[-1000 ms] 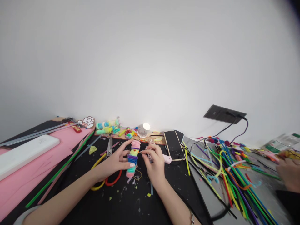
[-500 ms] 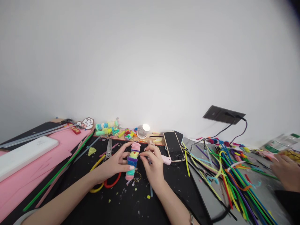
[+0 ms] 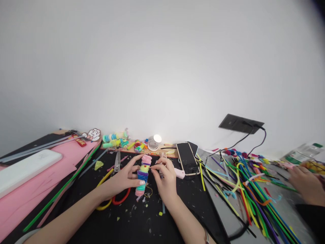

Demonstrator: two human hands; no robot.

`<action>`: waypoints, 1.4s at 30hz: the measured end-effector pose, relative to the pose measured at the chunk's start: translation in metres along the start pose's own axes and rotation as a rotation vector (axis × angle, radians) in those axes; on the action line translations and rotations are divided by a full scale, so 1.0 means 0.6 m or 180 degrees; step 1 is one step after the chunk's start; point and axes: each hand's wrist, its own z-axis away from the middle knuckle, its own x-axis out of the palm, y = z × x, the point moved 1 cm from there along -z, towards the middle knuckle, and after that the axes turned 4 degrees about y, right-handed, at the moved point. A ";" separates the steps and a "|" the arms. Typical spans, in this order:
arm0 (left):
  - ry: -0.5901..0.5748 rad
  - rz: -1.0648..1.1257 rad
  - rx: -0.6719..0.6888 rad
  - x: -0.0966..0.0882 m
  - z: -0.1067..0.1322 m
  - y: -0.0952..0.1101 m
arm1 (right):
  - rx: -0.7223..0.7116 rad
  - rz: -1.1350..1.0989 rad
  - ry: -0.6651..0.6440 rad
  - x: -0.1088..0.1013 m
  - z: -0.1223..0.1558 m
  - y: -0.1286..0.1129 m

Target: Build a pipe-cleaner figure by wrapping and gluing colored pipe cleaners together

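A striped roll (image 3: pixel 142 177), wound in pink, yellow, purple, blue and teal fuzzy material, is gripped upright, slightly tilted, in my left hand (image 3: pixel 119 181). The thumb lies across its lower front and the fingers go behind its left side. My right hand (image 3: pixel 166 176) is close against the roll's right side at the yellow band, thumb and forefinger pinched together. Whatever is in that pinch is too small to make out. Scissors (image 3: pixel 117 162) with yellow and red handles lie partly under my left forearm. A pale pink object (image 3: pixel 179 173) shows behind my right hand.
Two phones (image 3: pixel 187 157) lie behind my right hand. A lit white lamp (image 3: pixel 153 142) stands by the wall, beside more colourful rolls (image 3: pixel 115 136). Many pipe cleaners (image 3: pixel 256 200) spread to the right, near another person's hand (image 3: pixel 306 179). A white case (image 3: pixel 30 169) rests on pink sheets (image 3: pixel 68 154).
My hands and the roll hold nearly the same pose. The other person's hand at the right has moved slightly left. The whole view has shifted a little.
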 end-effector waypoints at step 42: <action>0.1631 0.0998 0.0535 -0.015 -0.009 0.012 | 0.1363 -0.0111 -0.0537 -0.013 -0.002 0.039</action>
